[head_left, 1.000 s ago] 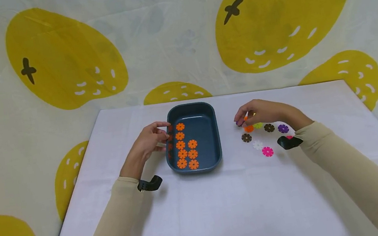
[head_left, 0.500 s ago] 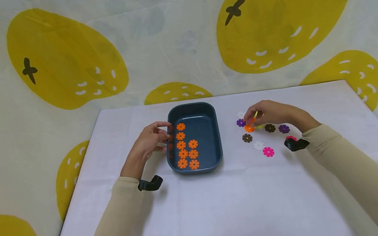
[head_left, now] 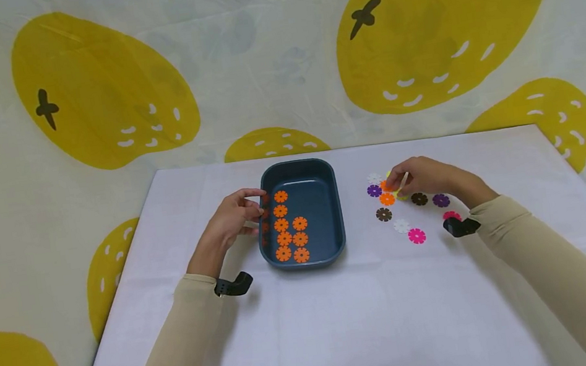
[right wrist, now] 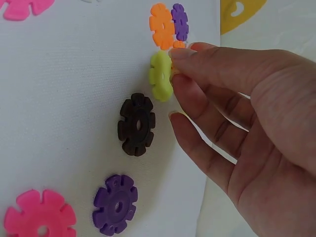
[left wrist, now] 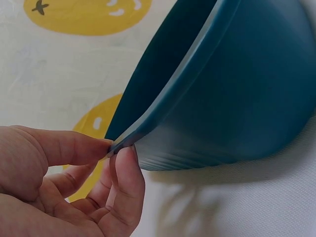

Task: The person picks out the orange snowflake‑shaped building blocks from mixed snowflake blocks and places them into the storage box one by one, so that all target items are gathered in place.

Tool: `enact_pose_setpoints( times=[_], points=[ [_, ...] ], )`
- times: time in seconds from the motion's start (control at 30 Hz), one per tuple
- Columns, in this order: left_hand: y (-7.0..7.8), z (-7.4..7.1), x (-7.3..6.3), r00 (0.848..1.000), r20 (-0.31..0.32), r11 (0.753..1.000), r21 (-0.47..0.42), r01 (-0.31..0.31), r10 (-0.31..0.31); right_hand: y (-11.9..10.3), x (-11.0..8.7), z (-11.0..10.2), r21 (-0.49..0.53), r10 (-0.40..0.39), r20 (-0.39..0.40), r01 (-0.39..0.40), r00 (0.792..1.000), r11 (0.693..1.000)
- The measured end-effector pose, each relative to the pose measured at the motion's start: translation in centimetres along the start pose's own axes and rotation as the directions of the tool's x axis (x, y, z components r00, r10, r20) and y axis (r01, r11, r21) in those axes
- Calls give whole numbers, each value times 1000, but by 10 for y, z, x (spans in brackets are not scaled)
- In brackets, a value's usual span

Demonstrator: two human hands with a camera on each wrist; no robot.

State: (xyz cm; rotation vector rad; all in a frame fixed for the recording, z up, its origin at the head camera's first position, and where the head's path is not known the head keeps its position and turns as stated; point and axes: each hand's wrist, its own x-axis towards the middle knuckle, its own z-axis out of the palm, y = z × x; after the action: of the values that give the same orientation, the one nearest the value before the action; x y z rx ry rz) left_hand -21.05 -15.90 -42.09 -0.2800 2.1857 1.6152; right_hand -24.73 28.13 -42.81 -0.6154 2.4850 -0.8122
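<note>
My left hand pinches the left rim of a dark teal rectangular tray between thumb and fingers. Inside the tray lie orange notched plastic discs in two columns on the left side. To the right, my right hand has its thumb and index fingertips on an orange notched disc, mostly hidden behind them in the right wrist view. Close by lie another orange disc, a purple disc and a yellow-green disc.
Around the right hand more notched discs lie on the white cloth: a brown disc, a white disc, a pink disc, a dark brown disc and a second purple disc. A lemon-print cloth hangs behind the table.
My right hand has let go of the purple disc, which now lies on the cloth, and has shifted slightly right to an orange disc. The left hand and tray stay put.
</note>
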Motion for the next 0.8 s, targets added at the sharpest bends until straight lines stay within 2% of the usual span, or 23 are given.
enact_pose_setpoints(
  times=[0.3, 0.53, 0.8],
  points=[
    [-1, 0, 0, 1000, 0, 1000, 3, -8, 8, 3, 4, 5, -53, 14, -47, -16, 999, 998],
    [-1, 0, -2, 1000, 2, 1000, 5, -10, 10, -2, 6, 7, -96, -16, -18, 14, 1000, 995],
    [-1, 0, -1, 1000, 1, 1000, 14, -9, 9, -10, 12, 10, -138, 14, -5, -15, 1000, 990]
  ],
)
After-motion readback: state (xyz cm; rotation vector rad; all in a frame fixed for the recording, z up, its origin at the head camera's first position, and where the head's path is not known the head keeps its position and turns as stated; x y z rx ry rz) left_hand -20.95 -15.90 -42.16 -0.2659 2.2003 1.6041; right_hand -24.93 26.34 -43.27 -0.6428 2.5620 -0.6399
